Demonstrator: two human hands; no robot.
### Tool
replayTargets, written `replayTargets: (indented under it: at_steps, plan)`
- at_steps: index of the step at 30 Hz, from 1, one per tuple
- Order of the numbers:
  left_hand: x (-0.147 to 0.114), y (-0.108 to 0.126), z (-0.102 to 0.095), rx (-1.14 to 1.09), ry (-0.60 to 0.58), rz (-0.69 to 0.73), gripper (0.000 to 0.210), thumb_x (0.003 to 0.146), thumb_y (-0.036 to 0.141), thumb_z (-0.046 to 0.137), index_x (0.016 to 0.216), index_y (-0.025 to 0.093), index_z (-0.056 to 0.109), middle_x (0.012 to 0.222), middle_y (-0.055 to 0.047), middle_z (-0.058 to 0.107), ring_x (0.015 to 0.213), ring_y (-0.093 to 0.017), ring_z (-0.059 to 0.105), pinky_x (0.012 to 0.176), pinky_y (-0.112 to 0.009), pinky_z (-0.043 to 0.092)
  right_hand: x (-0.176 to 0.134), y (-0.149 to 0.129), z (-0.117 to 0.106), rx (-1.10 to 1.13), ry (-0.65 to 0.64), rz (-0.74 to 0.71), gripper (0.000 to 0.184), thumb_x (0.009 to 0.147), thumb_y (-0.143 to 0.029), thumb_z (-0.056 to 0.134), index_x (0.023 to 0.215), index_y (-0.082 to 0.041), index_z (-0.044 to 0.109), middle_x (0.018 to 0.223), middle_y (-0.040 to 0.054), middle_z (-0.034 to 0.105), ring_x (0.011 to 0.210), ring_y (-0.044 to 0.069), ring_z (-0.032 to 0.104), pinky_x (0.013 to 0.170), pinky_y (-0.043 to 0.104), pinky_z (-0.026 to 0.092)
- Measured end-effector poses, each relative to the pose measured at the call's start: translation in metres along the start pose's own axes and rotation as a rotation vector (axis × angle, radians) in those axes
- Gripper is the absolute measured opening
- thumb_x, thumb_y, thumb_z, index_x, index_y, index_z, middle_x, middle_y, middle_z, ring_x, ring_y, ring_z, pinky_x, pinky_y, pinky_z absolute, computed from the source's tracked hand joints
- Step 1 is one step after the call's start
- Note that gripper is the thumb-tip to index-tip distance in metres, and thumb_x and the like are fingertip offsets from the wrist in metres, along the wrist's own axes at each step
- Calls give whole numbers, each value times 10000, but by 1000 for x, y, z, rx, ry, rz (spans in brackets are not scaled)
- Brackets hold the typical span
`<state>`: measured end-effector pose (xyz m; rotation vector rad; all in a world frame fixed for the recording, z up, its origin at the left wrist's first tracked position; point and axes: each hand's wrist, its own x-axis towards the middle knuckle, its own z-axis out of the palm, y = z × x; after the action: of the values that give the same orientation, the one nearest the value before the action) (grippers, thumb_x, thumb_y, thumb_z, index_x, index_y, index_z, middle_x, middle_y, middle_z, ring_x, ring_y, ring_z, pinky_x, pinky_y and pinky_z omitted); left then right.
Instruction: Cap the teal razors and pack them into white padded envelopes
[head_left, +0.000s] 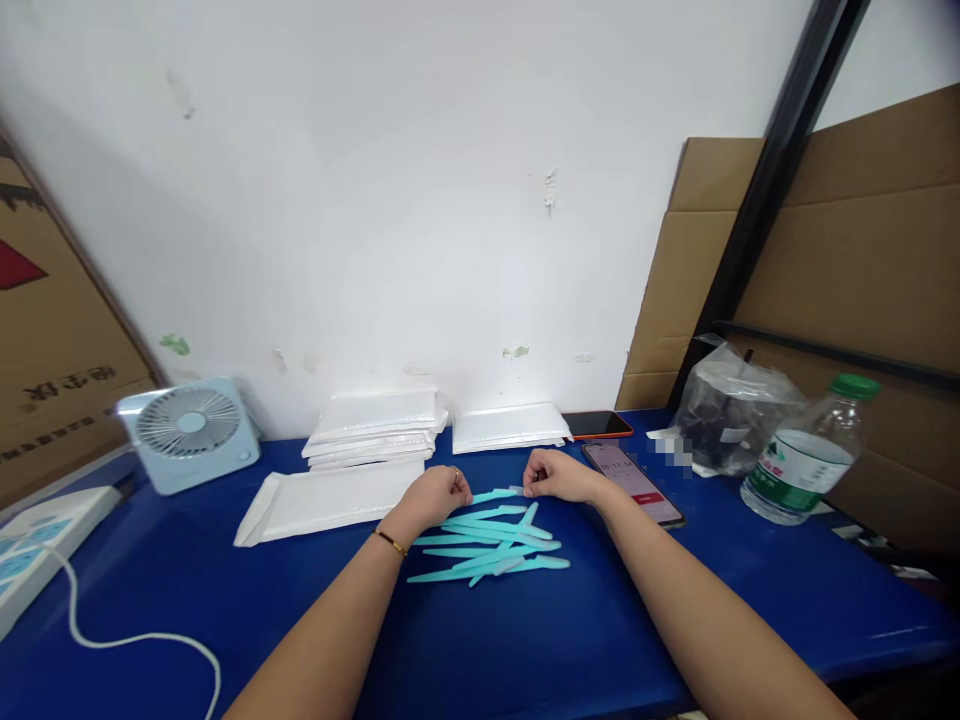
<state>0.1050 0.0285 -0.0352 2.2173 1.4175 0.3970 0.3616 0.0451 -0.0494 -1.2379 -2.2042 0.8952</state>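
A slim turquoise eyebrow razor (491, 495) spans the gap between my two hands, just above the blue table. My left hand (435, 495) pinches its handle end. At the other end, the fingertips of my right hand (556, 476) close on the pale, clear-looking cap. Whether that cap is on or apart from the blade is too small to tell. Below my hands, several similar razors (480, 550) lie in a loose, crossed pile, most with their pale tips toward the right.
White padded mailers (375, 425) are stacked behind my left hand, with one mailer (322, 503) in front and others (510, 427) further right. A lit phone (637, 490) lies beside my right forearm. A fan (191, 430), power strip (45, 545), water bottle (802, 460) and bagged cup (724, 410) stand around.
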Motion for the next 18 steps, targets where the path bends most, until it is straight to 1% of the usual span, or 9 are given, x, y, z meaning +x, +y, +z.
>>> replayTargets:
  at_steps: [2,4,6,8,10,11,13,16,18]
  plan:
    - [0,1,-1,20,85,-18,171,714,291,522,775,191,647,745,-28,645,661,-158,569,543,-238,367,1,6,-1,10,93,35,184,644,-333,651,699,-159,676,665,5,626,590,124,513,532,221,371]
    - [-2,2,-2,42,152,-10,192,705,332,560,817,201,644,810,-31,635,719,-169,567,573,-246,368,0,8,-1,-24,175,35,224,634,-368,665,732,-167,677,726,9,615,612,127,514,542,227,380]
    - [-3,4,-1,60,147,32,221,675,390,605,798,212,650,827,-24,623,743,-171,564,584,-244,371,-2,4,0,-64,193,-2,242,639,-396,667,734,-175,681,781,12,596,648,129,519,575,233,393]
    - [-4,5,1,60,72,72,232,655,427,624,747,217,657,794,-9,621,716,-159,564,568,-234,368,-4,-4,3,-87,122,-37,244,649,-410,665,718,-177,689,806,15,577,679,131,524,607,234,398]
    - [-4,5,4,50,-11,65,215,658,420,621,715,216,659,735,3,623,665,-144,561,537,-224,357,-6,-13,7,-101,40,-50,252,633,-412,685,715,-174,701,812,17,561,689,130,520,612,229,393]
    - [-3,4,5,51,-33,46,201,664,407,616,708,215,659,707,7,625,643,-139,558,523,-222,349,-6,-17,9,-105,13,-50,256,627,-411,692,711,-170,705,809,19,557,688,130,516,607,225,388]
    - [-1,4,7,68,-42,2,177,670,379,610,697,211,658,666,11,627,614,-137,553,503,-222,334,-5,-23,12,-105,-22,-41,257,637,-408,686,695,-158,708,780,19,557,681,129,505,589,220,378]
    - [1,3,9,92,-1,-31,168,665,362,615,705,204,653,683,9,640,619,-136,559,501,-223,329,-3,-25,16,-104,-45,-33,264,643,-414,678,684,-154,707,723,10,561,652,124,481,556,217,361]
    - [2,2,10,81,14,-37,175,670,365,611,717,201,649,699,7,645,627,-135,563,500,-220,331,-1,-23,17,-114,-49,-43,265,629,-417,690,680,-158,706,731,6,560,644,118,470,549,216,356]
